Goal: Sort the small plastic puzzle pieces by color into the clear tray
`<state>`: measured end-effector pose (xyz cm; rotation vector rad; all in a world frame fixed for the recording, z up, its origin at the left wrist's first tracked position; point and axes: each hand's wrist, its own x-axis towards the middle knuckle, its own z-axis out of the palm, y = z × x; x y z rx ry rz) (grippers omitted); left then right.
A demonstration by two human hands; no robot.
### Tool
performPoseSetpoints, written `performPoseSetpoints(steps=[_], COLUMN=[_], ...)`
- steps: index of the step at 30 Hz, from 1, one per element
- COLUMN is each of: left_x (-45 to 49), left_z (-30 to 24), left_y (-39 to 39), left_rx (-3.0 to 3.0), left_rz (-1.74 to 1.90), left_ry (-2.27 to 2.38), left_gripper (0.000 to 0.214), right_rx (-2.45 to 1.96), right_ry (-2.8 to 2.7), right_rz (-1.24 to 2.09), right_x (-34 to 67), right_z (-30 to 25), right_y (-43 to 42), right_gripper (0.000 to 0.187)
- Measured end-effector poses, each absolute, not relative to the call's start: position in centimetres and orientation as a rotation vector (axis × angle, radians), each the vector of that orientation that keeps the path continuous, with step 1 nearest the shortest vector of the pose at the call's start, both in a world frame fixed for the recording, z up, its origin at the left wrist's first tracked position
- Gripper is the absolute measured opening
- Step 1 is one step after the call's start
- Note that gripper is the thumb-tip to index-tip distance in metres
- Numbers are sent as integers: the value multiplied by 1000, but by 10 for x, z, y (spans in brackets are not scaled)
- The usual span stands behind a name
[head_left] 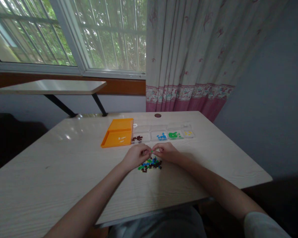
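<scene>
My left hand [136,156] and my right hand [168,152] meet fingertip to fingertip over the desk. Between their pinched fingers is a small green building brick [152,151], too tiny to make out in detail. Just below the hands lies a loose pile of small bricks [150,164] in brown, blue, green and pale yellow. Behind the hands, a clear divided tray [146,135] holds brown bricks [137,138], blue bricks [162,136], green bricks [174,135] and yellow bricks [188,133] in separate compartments.
To the tray's left sits an orange tray [116,124] with a few white pieces [121,139] in its front section. A raised shelf [52,86] on black legs stands at the back left of the desk [64,172]. A curtain [183,66] hangs behind.
</scene>
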<state>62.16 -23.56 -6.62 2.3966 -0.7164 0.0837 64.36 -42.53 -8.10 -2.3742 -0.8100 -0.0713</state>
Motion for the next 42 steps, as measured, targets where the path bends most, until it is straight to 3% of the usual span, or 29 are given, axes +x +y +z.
performPoseSetpoints(steps=[7,14,18,29,42], left_x=[622,623,625,627,624], left_z=[-68,-69,-70,-71,-69], left_y=[-235,-234,-235,-222,-218], left_rx=[2378,2475,2544,2555,2581], left_rz=[91,4,7,24,40], left_ry=[-700,-810,-824,-838,-886], left_gripper=[20,20,21,22,24], right_rx=[-2405,-2280,-2223,-2102,-2104], right_ry=[-759,-557,-502,-668,-821], right_rz=[-127,-822,-1005,-1289,-1342], right_x=[643,644,647,649,651], right_z=[-81,-61,-52,-47,-49], right_y=[-424,-449,-464,-471,-475], right_gripper=[16,28,28,18,14])
